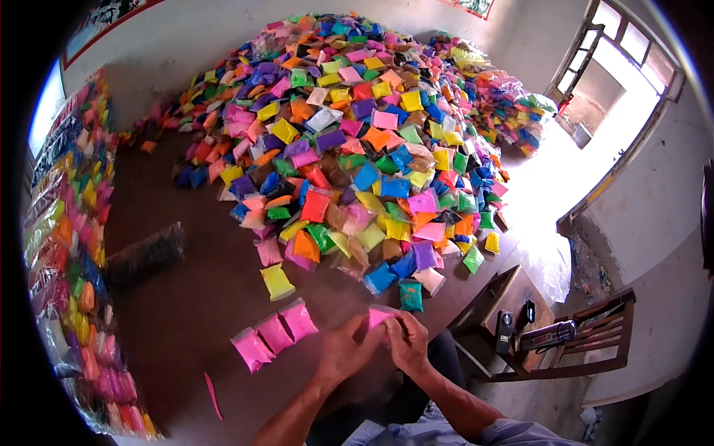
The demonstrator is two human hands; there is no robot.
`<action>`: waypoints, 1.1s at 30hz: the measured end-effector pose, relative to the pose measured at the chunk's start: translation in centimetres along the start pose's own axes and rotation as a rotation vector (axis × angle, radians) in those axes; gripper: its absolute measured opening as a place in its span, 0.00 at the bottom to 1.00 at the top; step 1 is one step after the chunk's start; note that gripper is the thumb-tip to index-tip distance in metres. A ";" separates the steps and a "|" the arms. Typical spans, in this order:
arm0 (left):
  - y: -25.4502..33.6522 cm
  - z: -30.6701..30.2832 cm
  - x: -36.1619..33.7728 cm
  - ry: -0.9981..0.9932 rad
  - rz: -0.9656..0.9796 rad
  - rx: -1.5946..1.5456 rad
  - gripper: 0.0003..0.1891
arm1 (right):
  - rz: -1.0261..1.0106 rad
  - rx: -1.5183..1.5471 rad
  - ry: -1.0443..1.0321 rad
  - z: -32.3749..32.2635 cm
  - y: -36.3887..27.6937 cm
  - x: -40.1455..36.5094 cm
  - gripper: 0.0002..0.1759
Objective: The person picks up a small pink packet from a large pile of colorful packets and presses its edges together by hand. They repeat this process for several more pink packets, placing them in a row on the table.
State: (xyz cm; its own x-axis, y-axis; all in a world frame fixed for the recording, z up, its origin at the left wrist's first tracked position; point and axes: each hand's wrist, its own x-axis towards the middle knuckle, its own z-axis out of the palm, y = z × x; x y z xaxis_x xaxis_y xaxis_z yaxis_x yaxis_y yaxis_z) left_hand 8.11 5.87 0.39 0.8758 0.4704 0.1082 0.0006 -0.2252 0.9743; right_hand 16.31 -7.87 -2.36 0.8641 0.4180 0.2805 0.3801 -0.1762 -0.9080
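Between my two hands is a small pink packet (378, 317), held near the table's front edge. My left hand (348, 346) grips its left side, and my right hand (408, 342) pinches its right side; the fingers cover much of it. To the left of my hands, several pink packets (275, 334) lie side by side in a slanted row. Just beyond them rests a yellow packet (277, 282). A teal packet (410, 295) lies close past my right hand. A thin pink strip-like tool (213, 395) lies on the table at the lower left.
A large heap of coloured packets (357, 149) covers the far table (171, 312). Bundled packets in clear bags (74, 260) line the left side, beside a dark rolled bag (146, 256). A wooden chair (606, 338) at right carries a flask (548, 336) and a black device (505, 331).
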 end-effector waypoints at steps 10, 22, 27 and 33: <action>-1.6 0.1 -0.3 0.009 -0.050 0.035 0.12 | 0.049 0.093 -0.077 -0.4 -0.7 0.2 0.13; -1.8 0.1 0.1 -0.025 -0.034 0.015 0.13 | 0.128 0.202 -0.116 -0.5 -0.3 0.1 0.16; -0.9 0.2 0.0 0.023 0.005 -0.031 0.12 | 0.113 0.109 -0.062 -0.5 -0.1 0.0 0.12; -1.4 1.0 0.2 0.083 -0.018 -0.098 0.12 | 0.076 0.090 -0.075 -0.4 -0.8 0.0 0.10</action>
State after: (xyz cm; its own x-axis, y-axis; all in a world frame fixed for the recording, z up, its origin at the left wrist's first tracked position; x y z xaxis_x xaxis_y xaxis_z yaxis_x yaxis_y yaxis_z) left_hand 8.72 5.44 -1.13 0.8332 0.5434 0.1025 -0.0348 -0.1334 0.9904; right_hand 16.11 -8.10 -1.52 0.8607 0.4727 0.1891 0.2805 -0.1302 -0.9510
